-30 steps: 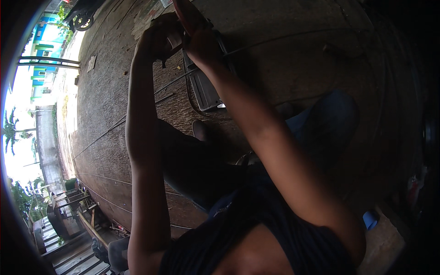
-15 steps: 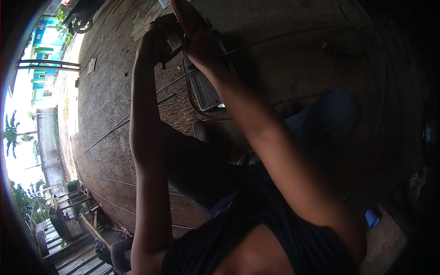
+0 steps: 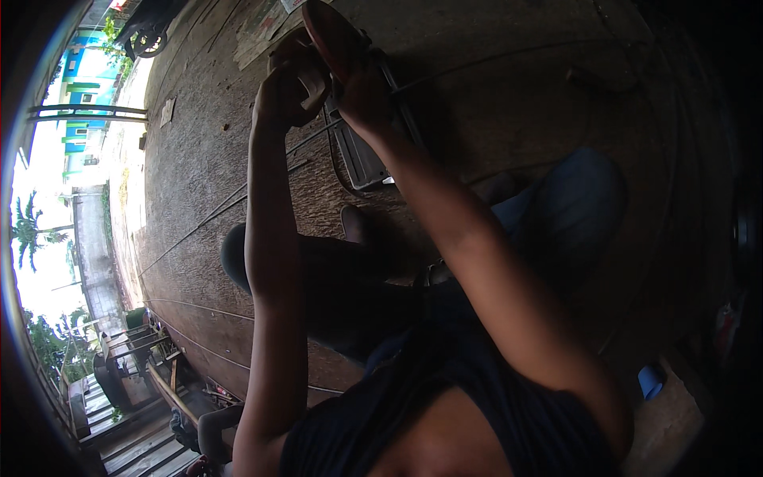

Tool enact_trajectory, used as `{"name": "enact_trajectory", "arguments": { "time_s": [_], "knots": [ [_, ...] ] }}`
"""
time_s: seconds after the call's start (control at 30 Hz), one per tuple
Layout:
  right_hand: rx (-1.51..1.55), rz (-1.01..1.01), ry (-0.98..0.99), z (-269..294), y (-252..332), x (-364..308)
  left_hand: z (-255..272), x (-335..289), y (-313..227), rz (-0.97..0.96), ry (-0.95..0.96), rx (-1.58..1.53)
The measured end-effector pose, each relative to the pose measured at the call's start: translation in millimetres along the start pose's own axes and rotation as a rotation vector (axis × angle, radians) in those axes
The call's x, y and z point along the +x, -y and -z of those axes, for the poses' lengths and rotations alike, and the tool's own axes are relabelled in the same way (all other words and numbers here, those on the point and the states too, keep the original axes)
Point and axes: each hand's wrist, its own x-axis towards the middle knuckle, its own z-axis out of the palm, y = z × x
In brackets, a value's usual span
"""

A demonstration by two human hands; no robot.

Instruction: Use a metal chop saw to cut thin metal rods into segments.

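The right hand (image 3: 362,97) is closed around the lower end of a reddish, elongated object (image 3: 332,40); the left curls close by (whether pinching anything, I cannot tell). Beneath: brown floor (image 3: 195,171), dark rectangular case (image 3: 364,164), thin rods (image 3: 299,165).

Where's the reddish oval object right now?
Head view: the reddish oval object is at the top, left of centre, in the right hand, beside the left hand.
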Motion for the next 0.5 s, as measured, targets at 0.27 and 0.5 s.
{"name": "enact_trajectory", "arguments": {
  "time_s": [0.27,0.5],
  "knots": [
    [-0.052,0.009,-0.085,-11,-22,-20,-3,-17,14,-0.540,0.123,2.115],
    [0.022,-0.002,-0.055,-10,-22,-28,-28,-43,3,-0.588,0.116,2.163]
  ]
}}
